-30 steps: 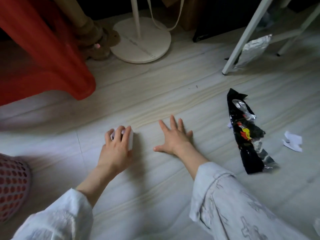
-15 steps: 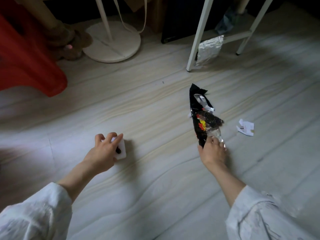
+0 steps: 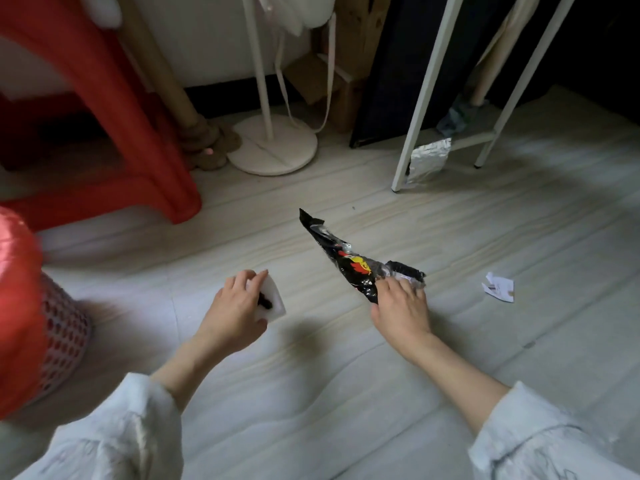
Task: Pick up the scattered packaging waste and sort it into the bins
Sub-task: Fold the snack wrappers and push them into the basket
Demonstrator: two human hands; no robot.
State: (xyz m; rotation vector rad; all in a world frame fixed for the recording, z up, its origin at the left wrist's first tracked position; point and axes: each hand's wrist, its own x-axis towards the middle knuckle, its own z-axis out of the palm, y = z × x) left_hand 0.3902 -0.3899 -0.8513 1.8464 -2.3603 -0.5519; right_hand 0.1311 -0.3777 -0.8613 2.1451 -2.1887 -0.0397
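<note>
Hands mid-pickup: left hand clutched white scrap, right hand pinched wrapper; next likely bin at left.

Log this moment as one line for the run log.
left hand holds white box | right hand grips black wrapper | paper scrap, foil on floor

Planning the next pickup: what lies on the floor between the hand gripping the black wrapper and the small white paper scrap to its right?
Nothing: the head view shows bare floor between the right hand and the white paper scrap.
</note>
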